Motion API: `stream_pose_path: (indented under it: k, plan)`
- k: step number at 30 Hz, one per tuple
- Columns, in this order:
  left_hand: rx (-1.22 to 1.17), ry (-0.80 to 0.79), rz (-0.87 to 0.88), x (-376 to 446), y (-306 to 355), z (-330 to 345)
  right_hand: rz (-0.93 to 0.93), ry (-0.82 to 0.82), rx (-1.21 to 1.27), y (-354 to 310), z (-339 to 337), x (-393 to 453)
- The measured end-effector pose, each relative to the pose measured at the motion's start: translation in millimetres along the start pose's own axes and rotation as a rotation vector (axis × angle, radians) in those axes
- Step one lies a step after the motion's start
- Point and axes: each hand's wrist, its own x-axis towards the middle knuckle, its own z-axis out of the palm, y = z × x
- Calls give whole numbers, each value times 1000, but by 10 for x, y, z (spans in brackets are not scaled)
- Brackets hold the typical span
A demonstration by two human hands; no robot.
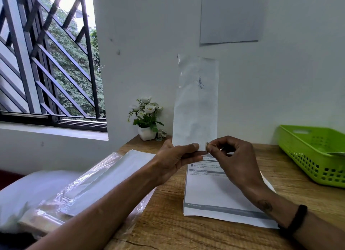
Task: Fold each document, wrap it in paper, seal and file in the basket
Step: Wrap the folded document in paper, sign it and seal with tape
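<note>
We hold the packet [196, 104] upright — left fingers [188, 147] and right fingers [210, 147] pinching its bottom edge; loosened, it drops short of the basket [298, 143].

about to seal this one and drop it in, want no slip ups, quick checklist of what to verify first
1. Left hand grips the wrapped document at its bottom edge: ok.
2. Right hand pinches at the bottom corner: ok.
3. Packet upright, off the desk: ok.
4. Bottom end sealed: cannot tell, fingers cover it.
5. Green basket within view at right: ok.
6. More printed sheets waiting: ok.
</note>
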Motion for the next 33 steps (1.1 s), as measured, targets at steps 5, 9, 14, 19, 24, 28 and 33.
stream_pose_path:
  k: [5,9,14,19,24,28,33]
  plan:
    - [-60,26,-11,-1,-4,30,-28,16,-9,11,17,-1]
    - [-70,38,-18,8,-8,30,-27,23,-1,15,25,2]
    - [-64,18,-6,8,-6,36,-46,32,-9,-1,18,-6]
    - [-53,13,6,11,3,30,-42,35,-16,-1,29,-14]
    - [-33,0,5,6,10,22,-38,24,4,-8,26,-21]
    - [-29,-12,5,6,13,14,-28,27,19,-10,24,-14]
    - [3,-4,17,4,10,10,17,16,46,-9,-6,5]
